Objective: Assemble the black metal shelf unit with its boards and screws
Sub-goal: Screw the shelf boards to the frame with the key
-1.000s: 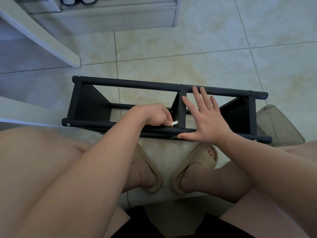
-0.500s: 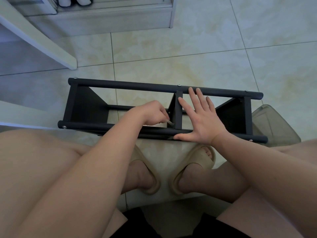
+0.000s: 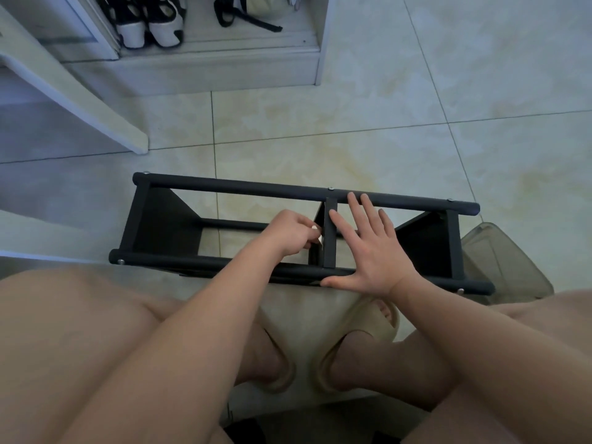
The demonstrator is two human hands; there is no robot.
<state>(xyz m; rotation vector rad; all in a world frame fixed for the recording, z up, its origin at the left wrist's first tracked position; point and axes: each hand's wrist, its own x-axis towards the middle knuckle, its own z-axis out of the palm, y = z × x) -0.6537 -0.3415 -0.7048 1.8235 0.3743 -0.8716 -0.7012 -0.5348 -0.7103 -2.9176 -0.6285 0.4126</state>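
View from above, looking down past bare knees to a tiled floor (image 3: 416, 107). A black metal shelf unit (image 3: 243, 189) lies on its side on the tiles just beyond the person's feet, with its long tubes running left to right. Dark boards (image 3: 163, 225) stand inside the frame at the left end, the middle and the right end. Small silver screw heads (image 3: 330, 188) show on the tubes.

The left arm reaches forward from the lower left. The left hand (image 3: 291, 233) is curled, knuckles up, fingertips pinched on a small pale piece (image 3: 316, 236) that is too small to identify. It is held against the left side of the middle crossbar (image 3: 330, 251).

The right arm comes in from the lower right. The right hand (image 3: 371, 251) lies flat and wide across the frame, just right of the crossbar. Its fingers are straight and spread, with the fingertips reaching the far tube. The thumb stretches left along the near tube (image 3: 192, 261).

Both feet wear beige slippers (image 3: 368, 322), close beneath the frame. A cloudy plastic container (image 3: 499, 261) sits on the floor at the unit's right end. At the top, a pale shoe cabinet (image 3: 224, 65) holds black-and-white shoes (image 3: 150, 24).
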